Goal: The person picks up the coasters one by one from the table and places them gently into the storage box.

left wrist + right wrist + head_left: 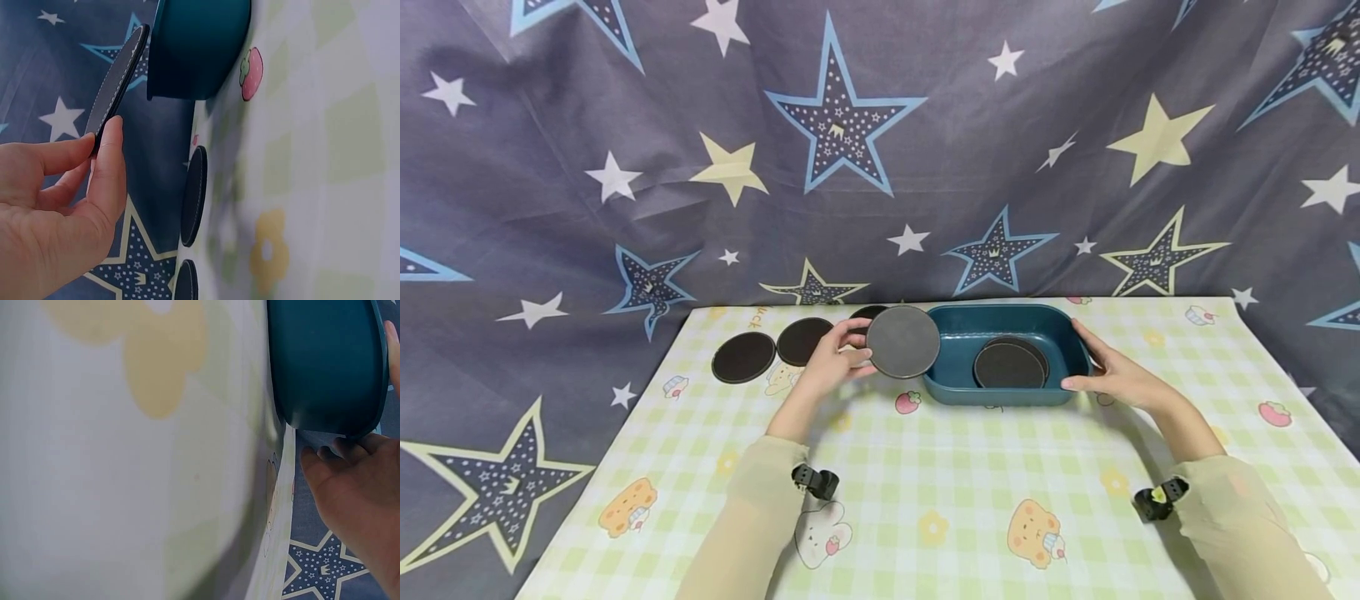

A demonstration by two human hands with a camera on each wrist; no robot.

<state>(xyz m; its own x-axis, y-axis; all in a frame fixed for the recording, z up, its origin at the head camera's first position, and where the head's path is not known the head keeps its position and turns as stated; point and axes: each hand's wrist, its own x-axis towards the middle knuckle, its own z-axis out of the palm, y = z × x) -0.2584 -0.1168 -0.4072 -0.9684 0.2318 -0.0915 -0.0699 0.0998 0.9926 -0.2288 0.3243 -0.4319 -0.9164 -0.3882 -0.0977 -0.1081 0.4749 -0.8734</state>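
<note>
Your left arm reached forward and angled slightly inward, the left hand (835, 360) raised above the tablecloth (895, 517). Its thumb and fingers pinched the left edge of a thin grey disc (903, 342), leaving most of its round face sticking out past your fingertips. That disc hung tilted, well clear of the cloth, just beside the left end of the blue dish (1000, 397); the left wrist view showed stitching along its rim.

Your right arm slanted forward and inward from the other side, and your right hand (1105, 379) gripped the dish's right end. There the thumb lay at the near right corner of the rim, while the fingers bent along the outer end wall; the right wrist view showed them tucked beneath the edge.

Inside the dish, two dark discs (1010, 367) overlapped toward the right. To its left, a leftmost disc (743, 357) and a middle disc (802, 340) lay flat, with a third, partly hidden disc (871, 312) beyond your left fingers.
</note>
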